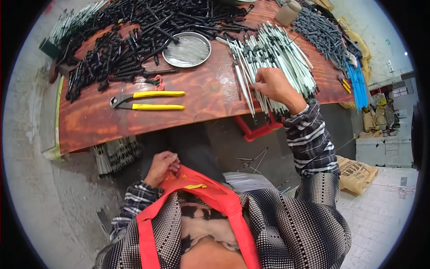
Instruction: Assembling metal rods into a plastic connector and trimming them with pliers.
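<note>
My right hand (275, 85) is over the near left part of a pile of white rods with black fittings (286, 54). Its thumb and fingers are bent together close to the pile's leftmost rods; whether one is pinched between them cannot be made out. Low in front of my body, my left hand (163, 167) is curled closed beside the upper edge of my red apron (210, 188). What its fingers hold, if anything, is hidden. Pliers with yellow handles (156, 94) lie on the reddish wooden table (197, 105), left of my right hand.
A round metal dish (187, 49) holds thin clear pieces. Black plastic parts (112, 45) are heaped behind and left of it. Grey parts (320, 33) and blue strips (357, 85) lie to the right. Beneath the table are a red frame (257, 131) and bundled rods (117, 154).
</note>
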A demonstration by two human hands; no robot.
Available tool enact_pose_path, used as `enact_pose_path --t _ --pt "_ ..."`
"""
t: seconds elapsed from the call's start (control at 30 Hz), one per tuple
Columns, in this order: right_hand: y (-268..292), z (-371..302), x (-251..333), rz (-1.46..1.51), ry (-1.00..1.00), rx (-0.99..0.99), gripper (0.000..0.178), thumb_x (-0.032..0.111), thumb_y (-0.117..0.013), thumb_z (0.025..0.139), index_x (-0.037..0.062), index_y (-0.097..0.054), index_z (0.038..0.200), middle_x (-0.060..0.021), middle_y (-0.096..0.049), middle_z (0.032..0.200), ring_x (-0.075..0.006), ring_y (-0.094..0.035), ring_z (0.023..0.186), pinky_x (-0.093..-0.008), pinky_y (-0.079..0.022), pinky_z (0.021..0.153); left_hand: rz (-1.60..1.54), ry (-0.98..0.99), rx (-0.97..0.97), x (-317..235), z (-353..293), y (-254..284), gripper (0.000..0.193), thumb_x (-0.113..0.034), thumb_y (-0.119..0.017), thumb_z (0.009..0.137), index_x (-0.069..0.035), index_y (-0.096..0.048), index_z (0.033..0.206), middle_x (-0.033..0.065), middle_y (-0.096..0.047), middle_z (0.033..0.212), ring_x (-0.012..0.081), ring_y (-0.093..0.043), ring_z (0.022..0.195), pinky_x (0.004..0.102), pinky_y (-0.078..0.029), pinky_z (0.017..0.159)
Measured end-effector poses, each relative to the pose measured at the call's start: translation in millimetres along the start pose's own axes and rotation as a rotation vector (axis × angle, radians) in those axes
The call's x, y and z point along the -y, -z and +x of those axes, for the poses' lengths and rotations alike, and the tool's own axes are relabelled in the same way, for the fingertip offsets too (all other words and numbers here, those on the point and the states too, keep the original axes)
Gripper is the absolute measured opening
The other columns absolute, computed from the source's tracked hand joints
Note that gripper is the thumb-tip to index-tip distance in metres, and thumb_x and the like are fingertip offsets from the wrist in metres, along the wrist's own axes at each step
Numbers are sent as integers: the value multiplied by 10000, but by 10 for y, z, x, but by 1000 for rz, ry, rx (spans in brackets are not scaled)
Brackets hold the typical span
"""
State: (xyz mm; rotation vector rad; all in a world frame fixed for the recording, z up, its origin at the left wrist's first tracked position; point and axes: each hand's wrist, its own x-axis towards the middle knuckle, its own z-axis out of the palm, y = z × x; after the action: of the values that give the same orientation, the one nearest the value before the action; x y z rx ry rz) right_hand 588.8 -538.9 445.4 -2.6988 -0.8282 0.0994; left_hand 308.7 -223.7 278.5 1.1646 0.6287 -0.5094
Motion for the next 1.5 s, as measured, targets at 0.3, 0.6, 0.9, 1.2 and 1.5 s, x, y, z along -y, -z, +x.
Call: enact_pose_path --t 0.3,0.6,0.9,1.2,1.5 --pt "-100 11 526 -108 -154 -151 241 249 -689 748 14 -689 801 -208 -642 706 -363 -644 713 -448 -490 623 125 31 62 219 295 387 154 -145 -587 934 7 -608 921 96 -642 829 162 -645 689 265 -553 605" --pt "-227 366 477 -324 -391 -234 312 287 -650 793 -23 -671 810 -237 -655 793 -392 -633 678 -462 -500 631 -181 -75 71 300 165 1003 135 -120 -580 934 12 -589 963 129 -647 855 209 -658 690 319 -577 620" --pt "566 -198 871 567 -245 -457 178 158 -497 967 16 -599 996 14 -550 670 -24 -465 499 -182 -335 430 -103 -125 55 271 112 999 137 -128 -595 922 8 -601 936 134 -657 835 204 -656 684 320 -570 615" --pt "657 -982 1746 838 100 -144 200 169 -498 990 2 -604 1021 46 -499 651 -15 -383 524 -178 -273 464 115 -848 56 -1097 -764 441 274 -239 -543 958 19 -630 928 93 -660 810 158 -633 710 283 -528 664" --pt "-460 -812 1929 870 307 -166 200 164 -500 992 -5 -597 1038 32 -516 675 -32 -422 577 -188 -323 517 246 -1025 147 -1661 -953 -248 273 -200 -521 980 10 -612 1129 109 -688 955 188 -667 853 310 -527 778"
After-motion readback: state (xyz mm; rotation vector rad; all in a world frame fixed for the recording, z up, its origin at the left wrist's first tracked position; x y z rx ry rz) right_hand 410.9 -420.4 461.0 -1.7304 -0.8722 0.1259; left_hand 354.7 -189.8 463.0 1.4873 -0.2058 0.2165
